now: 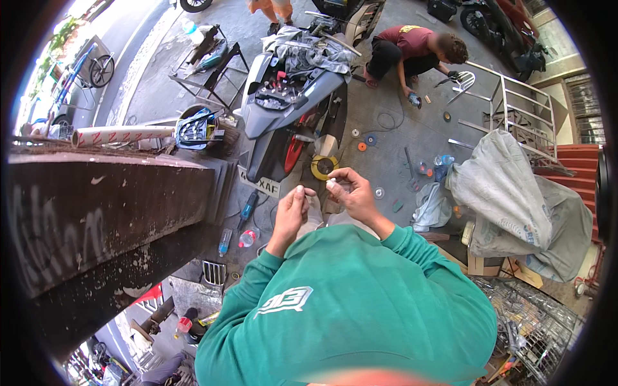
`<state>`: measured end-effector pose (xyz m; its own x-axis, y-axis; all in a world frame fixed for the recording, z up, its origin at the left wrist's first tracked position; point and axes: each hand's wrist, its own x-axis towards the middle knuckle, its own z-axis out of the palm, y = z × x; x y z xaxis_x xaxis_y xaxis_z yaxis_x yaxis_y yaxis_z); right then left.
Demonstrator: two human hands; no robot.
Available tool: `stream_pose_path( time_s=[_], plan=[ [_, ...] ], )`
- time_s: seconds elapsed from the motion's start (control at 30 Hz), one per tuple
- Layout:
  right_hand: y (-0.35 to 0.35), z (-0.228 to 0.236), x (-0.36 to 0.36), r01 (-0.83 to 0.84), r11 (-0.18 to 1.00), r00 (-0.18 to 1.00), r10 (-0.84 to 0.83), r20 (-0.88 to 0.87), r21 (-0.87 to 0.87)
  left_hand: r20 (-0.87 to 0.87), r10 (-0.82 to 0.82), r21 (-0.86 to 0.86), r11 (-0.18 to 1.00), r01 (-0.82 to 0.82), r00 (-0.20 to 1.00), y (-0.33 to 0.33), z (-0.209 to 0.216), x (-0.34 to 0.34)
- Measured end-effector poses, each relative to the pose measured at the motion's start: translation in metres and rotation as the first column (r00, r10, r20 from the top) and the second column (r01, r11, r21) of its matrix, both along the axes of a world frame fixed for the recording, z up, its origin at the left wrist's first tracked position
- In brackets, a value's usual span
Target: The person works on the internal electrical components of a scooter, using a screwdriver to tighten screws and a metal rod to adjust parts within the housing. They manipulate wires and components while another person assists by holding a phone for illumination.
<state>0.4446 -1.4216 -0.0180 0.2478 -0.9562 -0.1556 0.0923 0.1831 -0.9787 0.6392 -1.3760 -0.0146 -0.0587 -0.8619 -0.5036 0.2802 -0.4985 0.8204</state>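
Both hands are raised over the wearer's lap, apart from each other. The right hand (357,198) keeps its grip closed in a fingertip pinch on what appears to be a small pale piece (332,181), too small to identify. The left hand (291,215) has its grip closed, fingers curled and tips together; whether anything thin is held there cannot be told.

Progress: the handling is judged to be under way, since the piece is at the fingertips and not set down. Nothing visible confirms a finished stage; what remains cannot be determined. Just beyond the hands lies a yellow ring-shaped item (315,170); the motorcycle (262,119) ahead has its upper section open, with loose parts on it. A teal power tool (248,207) lies on the floor.

Markings: dark characters on the white number plate (259,183); a white emblem on the green top (360,289); blue print on the grey cover (502,186); pale scrawl on the dark beam (129,193). None is transcribed.
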Motion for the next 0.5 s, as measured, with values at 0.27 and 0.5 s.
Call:
stream_pose_path(
  time_s=[0.27,0.5],
  plan=[
    [-0.077,-0.002,-0.022,0.162,0.959,0.985,-0.143,-0.095,0.231,0.598,0.017,-0.37,0.893,0.257,0.801,-0.248,-0.044,0.063],
    [-0.133,0.004,-0.036,0.103,0.927,0.994,-0.104,-0.018,0.36,0.933,0.096,-0.238,0.887,0.395,0.346,-0.482,-0.1,0.075]
  ],
)
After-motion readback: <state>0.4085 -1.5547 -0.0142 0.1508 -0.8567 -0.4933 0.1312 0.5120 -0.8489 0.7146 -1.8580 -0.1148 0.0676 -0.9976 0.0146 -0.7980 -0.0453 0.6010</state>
